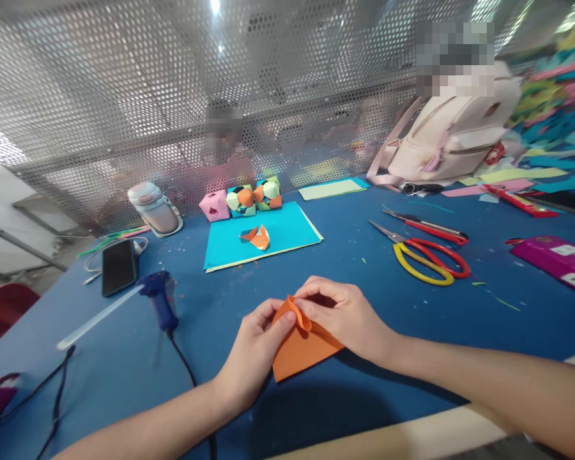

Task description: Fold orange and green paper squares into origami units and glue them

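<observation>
An orange sheet of paper [299,358] is held between both hands above the front of the blue table. My left hand [256,342] grips its left side, with the thumb pressed on a raised fold. My right hand [347,316] pinches the upper right part of the same fold, its fingertips close to those of the left. The paper's lower portion is flat, while the top curls up between the thumbs. Behind the paper's far edge, some fingers are hidden. Beyond the hands, a small folded orange paper piece [261,237] lies on a stack of blue sheets [287,223].
A blue glue gun [160,300] with a cord lies left, near a phone [119,268] and a bottle [154,209]. Folded paper balls [241,200] stand at the back. Yellow-and-red scissors [421,259], a cutter [436,230], a purple case [556,259] and a backpack [453,137] are right.
</observation>
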A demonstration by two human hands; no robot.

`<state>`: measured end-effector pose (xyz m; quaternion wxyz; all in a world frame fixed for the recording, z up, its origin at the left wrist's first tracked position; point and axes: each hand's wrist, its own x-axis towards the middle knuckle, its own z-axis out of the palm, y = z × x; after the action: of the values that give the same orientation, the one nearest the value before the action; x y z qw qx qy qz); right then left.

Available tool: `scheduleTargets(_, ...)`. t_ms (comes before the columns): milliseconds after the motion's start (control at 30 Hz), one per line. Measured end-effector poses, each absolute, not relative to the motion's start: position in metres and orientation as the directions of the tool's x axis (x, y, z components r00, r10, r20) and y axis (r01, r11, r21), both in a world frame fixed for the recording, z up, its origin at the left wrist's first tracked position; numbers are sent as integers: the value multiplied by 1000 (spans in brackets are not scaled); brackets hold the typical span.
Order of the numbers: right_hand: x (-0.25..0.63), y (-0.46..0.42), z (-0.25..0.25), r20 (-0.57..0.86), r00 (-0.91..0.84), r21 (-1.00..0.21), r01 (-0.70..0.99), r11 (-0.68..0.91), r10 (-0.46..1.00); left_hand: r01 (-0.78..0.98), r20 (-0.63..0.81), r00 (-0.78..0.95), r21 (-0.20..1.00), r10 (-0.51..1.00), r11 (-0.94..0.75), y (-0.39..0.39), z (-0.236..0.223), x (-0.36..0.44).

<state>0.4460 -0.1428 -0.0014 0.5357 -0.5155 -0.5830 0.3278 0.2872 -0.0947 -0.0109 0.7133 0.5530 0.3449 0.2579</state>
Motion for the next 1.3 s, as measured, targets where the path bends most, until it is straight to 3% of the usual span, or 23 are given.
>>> scheduleTargets(267, 443, -147, 4, 282, 42, -912, 322, 254, 959, -58, -135, 600, 976, 789, 211, -94, -10, 289)
scheduleTargets(500, 443, -144, -5, 298, 115, -854, 475, 211, 948, -62, -143, 572, 974, 808, 216, -94, -12, 288)
scheduleTargets(833, 443, -144, -7, 357, 67, -820, 499, 279, 932, -84, -98, 489, 984, 867, 159, -90, -4, 290)
scheduleTargets(1300, 447, -143, -6, 235, 28, -858, 476, 194, 972, 41, -93, 501, 996, 860, 84, -86, 2, 288)
